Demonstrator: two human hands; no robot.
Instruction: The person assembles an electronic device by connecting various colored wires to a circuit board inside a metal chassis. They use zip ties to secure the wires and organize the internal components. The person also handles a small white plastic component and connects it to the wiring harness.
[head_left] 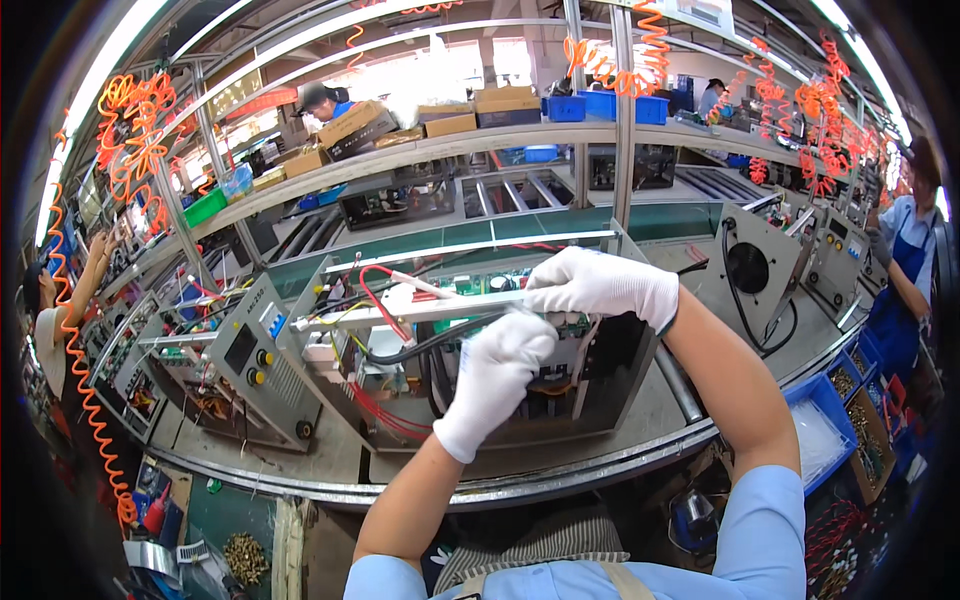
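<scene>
In front of me stands an open-sided electrical machine with a grey metal panel [318, 385], a metal crossbar [440, 307] along its top, and a green circuit board behind the bar. Red wires [395, 415] and a thick black cable [410, 352] run through it. My left hand [500, 370], in a white glove, is closed just in front of the bar; motion blurs its fingers, and what they hold is hidden. Also gloved, my right hand [598, 288] has its fingers bent down at the bar's right part, closed round something I cannot make out.
Another open machine [235, 355] is at the left; a grey panel with a black fan [745, 265] stands at the right. Blue bins [822, 425] with small parts are at the lower right. Orange coiled hoses [135, 150] hang overhead. A co-worker in a blue apron [900, 310] stands far right.
</scene>
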